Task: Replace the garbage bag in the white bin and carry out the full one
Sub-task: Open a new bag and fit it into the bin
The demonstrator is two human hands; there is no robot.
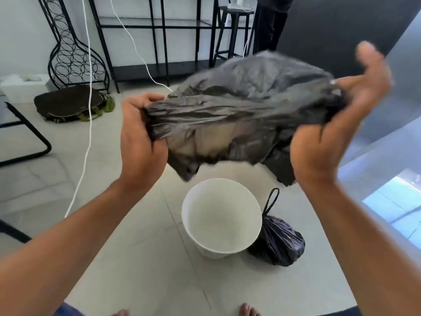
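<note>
A fresh black garbage bag [239, 103] is stretched in the air between my hands, above the white bin. My left hand [140, 135] grips its left edge. My right hand [335, 133] pinches its right edge, with the upper fingers spread and blurred. The white bin [189, 215] stands on the tiled floor below, with no bag in it. A full black bag [279, 241], tied at the top with a loop handle, sits on the floor touching the bin's right side.
A white cable [87, 137] runs across the floor at left. A dark flat bag [70, 103] lies by a wire wine rack [73, 58] and black shelving [159, 42]. A black stool [234, 26] stands behind. A dark wall [341, 26] rises at right. My bare feet show at the bottom.
</note>
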